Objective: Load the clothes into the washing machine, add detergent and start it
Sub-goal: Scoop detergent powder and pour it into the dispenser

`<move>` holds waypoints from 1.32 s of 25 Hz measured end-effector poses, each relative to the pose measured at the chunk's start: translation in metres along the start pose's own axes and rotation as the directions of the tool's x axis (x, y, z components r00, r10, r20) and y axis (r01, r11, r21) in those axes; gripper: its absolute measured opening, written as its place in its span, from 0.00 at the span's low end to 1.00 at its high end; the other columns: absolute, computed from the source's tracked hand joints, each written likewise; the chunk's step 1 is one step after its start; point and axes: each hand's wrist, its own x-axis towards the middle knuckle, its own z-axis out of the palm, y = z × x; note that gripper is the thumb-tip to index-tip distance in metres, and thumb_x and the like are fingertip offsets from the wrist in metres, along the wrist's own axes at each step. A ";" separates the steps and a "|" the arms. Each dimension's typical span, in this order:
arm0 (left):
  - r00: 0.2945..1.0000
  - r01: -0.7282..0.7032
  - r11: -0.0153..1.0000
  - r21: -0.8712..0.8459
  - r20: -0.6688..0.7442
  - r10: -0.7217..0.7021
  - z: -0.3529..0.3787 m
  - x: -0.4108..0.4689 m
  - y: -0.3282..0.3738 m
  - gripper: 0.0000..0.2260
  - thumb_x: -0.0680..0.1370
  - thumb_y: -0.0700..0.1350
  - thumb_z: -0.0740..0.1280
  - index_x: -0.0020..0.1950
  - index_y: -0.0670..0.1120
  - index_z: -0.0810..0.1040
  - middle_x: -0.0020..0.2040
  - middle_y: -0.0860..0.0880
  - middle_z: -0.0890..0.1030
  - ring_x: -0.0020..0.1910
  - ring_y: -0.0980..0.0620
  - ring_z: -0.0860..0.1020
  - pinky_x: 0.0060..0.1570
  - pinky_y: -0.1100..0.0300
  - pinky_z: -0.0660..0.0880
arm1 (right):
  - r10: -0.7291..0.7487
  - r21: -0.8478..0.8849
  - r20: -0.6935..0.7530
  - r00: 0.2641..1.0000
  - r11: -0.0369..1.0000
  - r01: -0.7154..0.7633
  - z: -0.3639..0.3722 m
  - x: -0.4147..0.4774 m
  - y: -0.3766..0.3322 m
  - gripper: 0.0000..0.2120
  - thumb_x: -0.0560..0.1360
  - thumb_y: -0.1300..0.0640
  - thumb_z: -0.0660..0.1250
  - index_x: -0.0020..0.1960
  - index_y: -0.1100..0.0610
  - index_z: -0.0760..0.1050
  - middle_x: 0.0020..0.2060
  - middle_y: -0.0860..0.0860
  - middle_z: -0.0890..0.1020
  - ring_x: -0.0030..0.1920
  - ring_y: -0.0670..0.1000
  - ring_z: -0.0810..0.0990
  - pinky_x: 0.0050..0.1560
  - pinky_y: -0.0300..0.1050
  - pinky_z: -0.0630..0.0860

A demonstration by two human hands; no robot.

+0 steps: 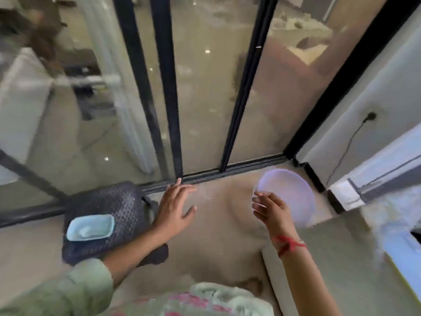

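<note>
My right hand (271, 208) pinches the near rim of a round translucent lilac plastic dish (293, 192) and holds it above the beige floor. My left hand (175, 204) is spread open with nothing in it, reaching toward the bottom track of the sliding glass door (205, 174). A dark woven laundry basket (118, 201) stands on the floor to the left of that hand, with a pale blue rectangular tub (91, 226) resting on top of it. The pale top of what looks like the washing machine (337, 258) lies under my right forearm. The picture is blurred by motion.
Black-framed glass doors (166, 87) fill the far side. A white wall (364, 110) with a socket and a hanging cable (346, 151) is at the right. Green and pink fabric (205, 299) shows at the bottom edge. A blurred white and blue object (391, 224) sits at the far right.
</note>
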 end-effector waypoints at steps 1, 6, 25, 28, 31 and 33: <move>0.995 0.084 0.996 0.018 -0.048 -0.083 -0.020 -0.024 -0.022 0.18 0.71 0.50 0.64 0.60 0.48 0.72 0.59 0.48 0.76 0.68 0.46 0.67 0.66 0.52 0.63 | 0.027 -0.074 0.072 0.997 0.997 -0.022 0.026 0.001 0.006 0.07 0.78 0.63 0.61 0.44 0.56 0.75 0.30 0.46 0.79 0.34 0.47 0.74 0.38 0.39 0.69; 0.921 0.362 0.926 0.103 -0.194 -0.338 -0.070 -0.122 -0.089 0.18 0.69 0.50 0.63 0.58 0.47 0.73 0.56 0.45 0.77 0.62 0.46 0.68 0.64 0.54 0.62 | 0.147 -0.363 0.298 0.943 0.931 -0.031 0.126 0.007 0.037 0.07 0.77 0.65 0.61 0.45 0.56 0.76 0.37 0.51 0.78 0.36 0.47 0.75 0.39 0.39 0.69; 0.588 0.691 0.608 0.391 0.185 -0.788 -0.113 -0.194 -0.245 0.29 0.69 0.45 0.72 0.67 0.41 0.69 0.67 0.40 0.72 0.72 0.39 0.63 0.70 0.43 0.58 | 0.383 -0.676 0.735 0.560 0.354 0.646 0.332 0.070 0.201 0.09 0.72 0.69 0.63 0.48 0.60 0.79 0.44 0.55 0.84 0.43 0.48 0.80 0.45 0.27 0.73; 0.623 0.535 0.675 0.508 0.302 -0.722 -0.113 -0.197 -0.281 0.30 0.65 0.47 0.75 0.64 0.40 0.73 0.66 0.40 0.73 0.70 0.40 0.67 0.67 0.43 0.64 | 0.328 -0.691 0.722 0.609 0.309 0.653 0.357 0.067 0.226 0.09 0.72 0.68 0.63 0.47 0.58 0.80 0.44 0.54 0.85 0.45 0.51 0.83 0.51 0.42 0.78; 0.644 0.406 0.720 0.563 0.382 -0.662 -0.106 -0.197 -0.313 0.35 0.54 0.45 0.80 0.59 0.40 0.77 0.60 0.40 0.79 0.62 0.40 0.76 0.57 0.41 0.73 | 0.286 -0.696 0.717 0.635 0.266 0.666 0.389 0.061 0.260 0.07 0.74 0.64 0.64 0.46 0.56 0.80 0.43 0.55 0.85 0.44 0.55 0.83 0.49 0.50 0.79; 0.701 0.342 0.747 0.570 0.374 -0.607 -0.104 -0.193 -0.334 0.38 0.55 0.44 0.79 0.63 0.40 0.72 0.63 0.41 0.77 0.64 0.41 0.74 0.59 0.41 0.72 | 0.271 -0.658 0.751 0.602 0.233 0.716 0.409 0.056 0.284 0.08 0.75 0.63 0.64 0.51 0.57 0.80 0.47 0.56 0.84 0.48 0.57 0.82 0.51 0.48 0.77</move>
